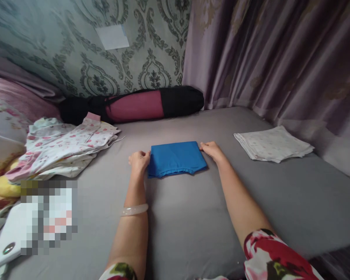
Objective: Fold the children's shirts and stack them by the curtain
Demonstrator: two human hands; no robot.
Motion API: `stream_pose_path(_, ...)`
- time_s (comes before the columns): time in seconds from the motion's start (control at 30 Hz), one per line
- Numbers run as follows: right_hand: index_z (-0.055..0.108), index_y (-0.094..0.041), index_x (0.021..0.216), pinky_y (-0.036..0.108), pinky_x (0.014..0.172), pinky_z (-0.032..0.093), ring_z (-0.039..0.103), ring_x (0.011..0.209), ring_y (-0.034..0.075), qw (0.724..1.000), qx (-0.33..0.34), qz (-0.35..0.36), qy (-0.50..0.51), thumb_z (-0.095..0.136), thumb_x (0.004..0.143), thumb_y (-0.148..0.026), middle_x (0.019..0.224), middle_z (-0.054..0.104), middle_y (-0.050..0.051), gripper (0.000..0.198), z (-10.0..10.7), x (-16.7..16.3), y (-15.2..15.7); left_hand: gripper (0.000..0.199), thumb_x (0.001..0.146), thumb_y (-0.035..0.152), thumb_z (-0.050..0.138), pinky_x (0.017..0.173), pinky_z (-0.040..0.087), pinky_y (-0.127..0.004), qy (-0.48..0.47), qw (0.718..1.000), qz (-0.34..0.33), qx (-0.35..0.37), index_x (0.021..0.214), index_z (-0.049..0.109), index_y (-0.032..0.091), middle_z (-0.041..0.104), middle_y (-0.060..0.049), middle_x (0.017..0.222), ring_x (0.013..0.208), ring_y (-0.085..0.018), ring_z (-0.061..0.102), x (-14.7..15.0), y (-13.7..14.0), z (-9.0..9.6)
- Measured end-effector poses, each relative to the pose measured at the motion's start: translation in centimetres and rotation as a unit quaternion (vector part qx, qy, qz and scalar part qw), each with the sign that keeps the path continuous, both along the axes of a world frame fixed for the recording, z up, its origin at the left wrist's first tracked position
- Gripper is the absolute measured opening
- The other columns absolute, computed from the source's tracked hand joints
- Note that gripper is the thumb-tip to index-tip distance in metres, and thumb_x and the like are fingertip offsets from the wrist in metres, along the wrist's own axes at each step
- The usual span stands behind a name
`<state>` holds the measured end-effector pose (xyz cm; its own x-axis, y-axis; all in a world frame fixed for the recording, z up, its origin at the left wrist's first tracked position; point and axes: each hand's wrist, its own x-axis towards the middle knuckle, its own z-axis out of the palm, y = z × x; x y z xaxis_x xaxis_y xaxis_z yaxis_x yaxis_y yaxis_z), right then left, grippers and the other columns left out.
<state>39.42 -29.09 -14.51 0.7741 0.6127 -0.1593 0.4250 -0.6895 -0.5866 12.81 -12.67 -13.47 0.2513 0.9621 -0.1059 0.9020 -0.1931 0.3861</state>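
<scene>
A blue garment (176, 157), folded into a flat rectangle, lies on the grey bed sheet (181, 210). A curved, seamed edge of it faces me. My left hand (139, 159) is closed at its left edge, thumb and fingers pinched on the cloth near the far left corner. At the far right corner my right hand (211, 151) pinches the other side, fingers curled in. A pale bangle (134, 210) circles my left wrist. The garment looks flat between both hands.
Folded white cloths (272, 144) lie to the right. A heap of printed clothes (67, 144) sits at the left, beside pillows (6, 124). A long black and maroon bag (137, 105) rests along the wall. A white device (17, 221), partly blurred out, is at near left.
</scene>
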Motion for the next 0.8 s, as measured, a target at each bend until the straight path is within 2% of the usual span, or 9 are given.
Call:
stream_pose_path(0.23, 0.074, -0.017, 0.076, 0.025, 0.067, 0.044, 0.066, 0.077, 0.021, 0.998, -0.063, 0.009, 0.0, 0.048, 0.09, -0.045, 0.069, 0.07, 0.009, 0.04, 0.7, -0.3, -0.2, 0.044, 0.087, 0.049, 0.047, 0.09, 0.045, -0.041, 0.037, 0.998, -0.034, -0.039, 0.094, 0.075, 0.016, 0.073, -0.018, 0.102, 0.109, -0.036, 0.061, -0.1, -0.1, 0.4)
stream_pose_path(0.43, 0.073, -0.017, 0.086, 0.028, 0.07, 0.045, 0.066, 0.083, 0.022, 0.987, -0.143, 0.054, -0.043, 0.047, 0.09, -0.044, 0.081, 0.071, 0.012, 0.038, 1.2, -1.0, 0.1, 0.041, 0.084, 0.051, 0.054, 0.09, 0.046, -0.038, 0.042, 0.995, -0.038, -0.076, 0.093, 0.075, 0.016, 0.073, -0.016, 0.104, 0.108, -0.034, 0.062, -0.1, -0.3, 1.1)
stream_pose_path(0.67, 0.07, -0.02, 0.068, 0.023, 0.059, 0.041, 0.063, 0.07, 0.018, 0.989, -0.108, 0.08, -0.055, 0.055, 0.085, -0.04, 0.063, 0.064, 0.005, 0.03, 1.0, -1.5, 0.3, 0.03, 0.076, 0.047, 0.063, 0.08, 0.048, -0.04, -0.001, 0.997, -0.032, -0.072, 0.081, 0.073, 0.019, 0.074, -0.016, 0.094, 0.099, -0.035, 0.065, 0.1, -0.7, 1.2)
stream_pose_path(0.8, 0.065, -0.02, 0.058, 0.022, 0.053, 0.035, 0.059, 0.061, 0.015, 0.993, -0.08, 0.074, -0.039, 0.057, 0.083, -0.035, 0.052, 0.056, 0.001, 0.03, 0.9, -1.4, 0.4, 0.023, 0.071, 0.042, 0.068, 0.07, 0.048, -0.035, -0.064, 0.996, -0.023, -0.065, 0.069, 0.069, 0.019, 0.071, -0.012, 0.074, 0.084, -0.03, 0.067, 0.0, -0.6, 0.7)
